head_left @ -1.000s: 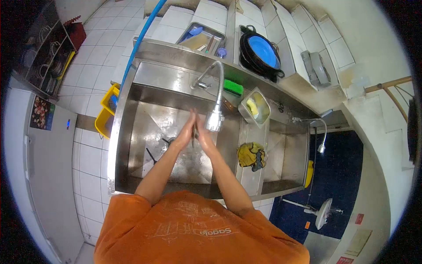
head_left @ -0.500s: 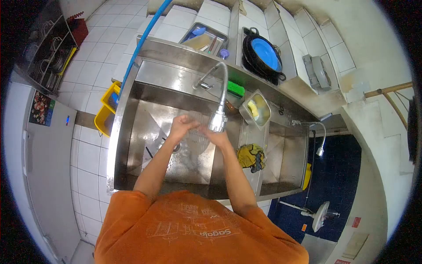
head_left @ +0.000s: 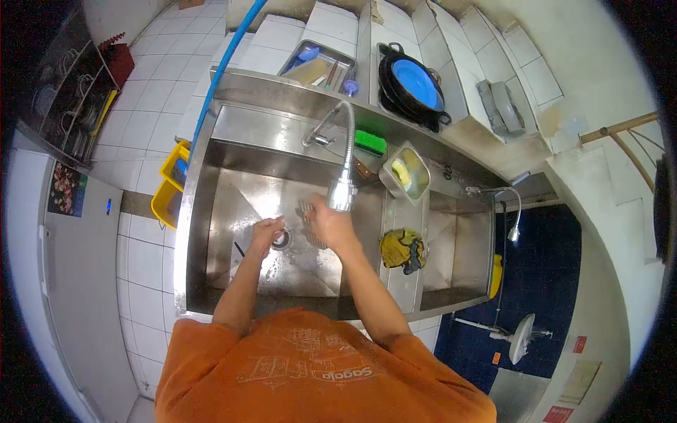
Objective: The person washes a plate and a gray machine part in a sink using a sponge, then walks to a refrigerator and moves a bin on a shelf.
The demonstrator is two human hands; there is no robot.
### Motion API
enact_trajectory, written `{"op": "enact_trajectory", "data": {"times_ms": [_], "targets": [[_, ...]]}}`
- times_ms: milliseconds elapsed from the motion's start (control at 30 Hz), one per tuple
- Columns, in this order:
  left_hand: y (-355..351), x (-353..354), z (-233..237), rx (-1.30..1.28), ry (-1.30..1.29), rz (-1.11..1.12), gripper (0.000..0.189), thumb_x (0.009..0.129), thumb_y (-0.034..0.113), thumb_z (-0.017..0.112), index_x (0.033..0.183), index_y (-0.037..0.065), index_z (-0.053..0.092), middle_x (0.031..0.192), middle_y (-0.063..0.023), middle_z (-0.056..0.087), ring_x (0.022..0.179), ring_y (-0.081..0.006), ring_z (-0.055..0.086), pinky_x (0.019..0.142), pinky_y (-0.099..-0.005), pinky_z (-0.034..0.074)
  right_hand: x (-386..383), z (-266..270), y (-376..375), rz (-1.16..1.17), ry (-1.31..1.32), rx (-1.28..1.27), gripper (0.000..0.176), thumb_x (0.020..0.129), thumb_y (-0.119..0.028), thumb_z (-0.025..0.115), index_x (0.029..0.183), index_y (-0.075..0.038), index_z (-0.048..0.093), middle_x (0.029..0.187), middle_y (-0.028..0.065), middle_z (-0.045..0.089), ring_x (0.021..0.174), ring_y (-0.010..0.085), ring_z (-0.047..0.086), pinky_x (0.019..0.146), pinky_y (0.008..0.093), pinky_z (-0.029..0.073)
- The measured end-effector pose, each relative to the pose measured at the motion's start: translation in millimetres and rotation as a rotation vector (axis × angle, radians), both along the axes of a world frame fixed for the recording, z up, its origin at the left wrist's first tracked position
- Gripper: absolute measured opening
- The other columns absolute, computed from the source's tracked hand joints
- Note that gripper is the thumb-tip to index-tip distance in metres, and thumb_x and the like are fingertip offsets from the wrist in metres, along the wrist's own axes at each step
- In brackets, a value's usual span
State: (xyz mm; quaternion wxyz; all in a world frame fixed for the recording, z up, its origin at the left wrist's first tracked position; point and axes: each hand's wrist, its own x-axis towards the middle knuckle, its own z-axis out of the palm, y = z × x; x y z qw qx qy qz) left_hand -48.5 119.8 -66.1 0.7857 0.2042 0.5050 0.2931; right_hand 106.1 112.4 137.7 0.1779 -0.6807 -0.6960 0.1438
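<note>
I stand over a steel sink (head_left: 233,201). My right hand (head_left: 328,223) is flat under the spray head (head_left: 343,194) of the bendy tap (head_left: 345,134), fingers spread to the left, nothing in it. My left hand (head_left: 268,231) has dropped lower into the basin, its fingers curled in, right beside the drain (head_left: 283,240). No object shows in it. The two hands are apart. A thin dark stick (head_left: 240,249) lies on the basin floor left of my left arm.
A green sponge (head_left: 370,143) and a metal tub with a yellow piece (head_left: 405,173) sit behind the tap. Yellow cloth (head_left: 403,250) lies on the divider. Behind: utensil tray (head_left: 316,65), black pan with blue plate (head_left: 412,84). Yellow crate (head_left: 171,185) at left, smaller sink (head_left: 462,247) at right.
My hands were pressed palm to palm under the spray head and rubbed together. They have now parted: the left dropped toward the drain, the right stayed under the tap.
</note>
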Motion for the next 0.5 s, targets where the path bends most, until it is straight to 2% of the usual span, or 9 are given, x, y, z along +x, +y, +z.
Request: {"op": "enact_trajectory", "data": {"times_ms": [67, 100, 167, 267, 300, 367, 400, 467, 500], "targets": [[-2.4, 2.3, -1.9, 0.041, 0.038, -0.035, 0.029, 0.077, 0.014, 0.071, 0.102, 0.006, 0.057, 0.104, -0.0037, 0.059, 0.087, -0.0151, 0.057, 0.072, -0.0266, 0.046, -0.5, 20.0, -5.7, -0.010, -0.151, -0.153, 0.022, 0.081, -0.017, 0.055, 0.099, -0.006, 0.060, 0.074, 0.0191, 0.062, 0.070, 0.0379, 0.061, 0.065, 0.0452, 0.049], [-1.3, 4.5, -2.3, 0.067, 0.013, 0.003, 0.029, 0.077, 0.013, 0.071, 0.102, 0.008, 0.056, 0.102, -0.0041, 0.059, 0.087, -0.0153, 0.058, 0.071, -0.0276, 0.047, 8.6, 19.7, -9.1, -0.011, -0.155, -0.151, 0.022, 0.081, -0.017, 0.055, 0.099, -0.006, 0.060, 0.074, 0.0191, 0.062, 0.070, 0.0379, 0.061, 0.065, 0.0452, 0.049], [2.1, 7.7, 4.1, 0.093, -0.011, 0.037, 0.028, 0.077, 0.012, 0.070, 0.101, 0.009, 0.056, 0.100, -0.0045, 0.059, 0.087, -0.0155, 0.058, 0.070, -0.0287, 0.049, 30.1, 9.7, -16.3, 0.130, -0.389, -0.127, 0.011, 0.074, -0.010, 0.056, 0.077, -0.005, 0.065, 0.071, 0.0191, 0.061, 0.066, 0.0374, 0.061, 0.064, 0.0456, 0.050], [12.1, 17.9, 40.9, 0.111, -0.005, -0.098, 0.033, 0.080, 0.014, 0.066, 0.109, 0.010, 0.050, 0.101, -0.0070, 0.057, 0.089, -0.0191, 0.058, 0.069, -0.0334, 0.051, 43.3, 0.2, -16.1, 0.115, -0.404, -0.156, 0.012, 0.073, -0.012, 0.057, 0.074, -0.004, 0.067, 0.072, 0.0201, 0.062, 0.065, 0.0357, 0.061, 0.062, 0.0441, 0.050], [13.8, 21.4, 50.3, 0.052, -0.061, -0.132, 0.038, 0.083, 0.017, 0.062, 0.116, 0.010, 0.045, 0.106, -0.0095, 0.055, 0.091, -0.0220, 0.058, 0.071, -0.0362, 0.052, 45.4, -3.0, -15.5, 0.104, -0.405, -0.155, 0.012, 0.073, -0.012, 0.057, 0.074, -0.004, 0.067, 0.072, 0.0201, 0.062, 0.065, 0.0357, 0.061, 0.062, 0.0441, 0.050], [17.4, 28.5, 50.0, -0.051, -0.162, -0.205, 0.052, 0.090, 0.026, 0.052, 0.134, 0.011, 0.030, 0.118, -0.0150, 0.049, 0.100, -0.0297, 0.055, 0.075, -0.0432, 0.052, 41.3, -11.8, -11.8, 0.216, -0.321, -0.026, 0.014, 0.078, -0.011, 0.054, 0.088, -0.004, 0.060, 0.075, 0.0194, 0.060, 0.066, 0.0372, 0.059, 0.060, 0.0445, 0.048], [18.5, 30.0, 51.5, -0.047, -0.157, -0.216, 0.052, 0.090, 0.026, 0.052, 0.134, 0.011, 0.030, 0.118, -0.0150, 0.049, 0.100, -0.0297, 0.055, 0.075, -0.0432, 0.052, 30.7, -8.1, -8.0, 0.204, -0.316, -0.022, 0.014, 0.078, -0.011, 0.054, 0.088, -0.004, 0.060, 0.075, 0.0194, 0.060, 0.066, 0.0372, 0.059, 0.060, 0.0445, 0.048], [18.8, 31.8, 53.7, -0.100, -0.295, -0.224, 0.055, 0.090, 0.028, 0.050, 0.136, 0.007, 0.028, 0.124, -0.0164, 0.046, 0.104, -0.0306, 0.054, 0.077, -0.0436, 0.052, 4.0, 8.4, -3.7, -0.095, 0.281, -0.099, 0.010, 0.080, -0.010, 0.053, 0.084, -0.002, 0.057, 0.077, 0.0173, 0.058, 0.072, 0.0358, 0.058, 0.065, 0.0441, 0.047], [22.8, 30.2, 52.4, -0.132, -0.336, -0.244, 0.054, 0.088, 0.027, 0.055, 0.132, 0.002, 0.035, 0.123, -0.0161, 0.048, 0.104, -0.0296, 0.054, 0.079, -0.0421, 0.051, -14.1, 48.9, 1.2, -0.365, 0.817, -0.307, 0.012, 0.083, -0.015, 0.053, 0.080, -0.003, 0.054, 0.074, 0.0152, 0.055, 0.077, 0.0342, 0.056, 0.069, 0.0432, 0.045]]}}
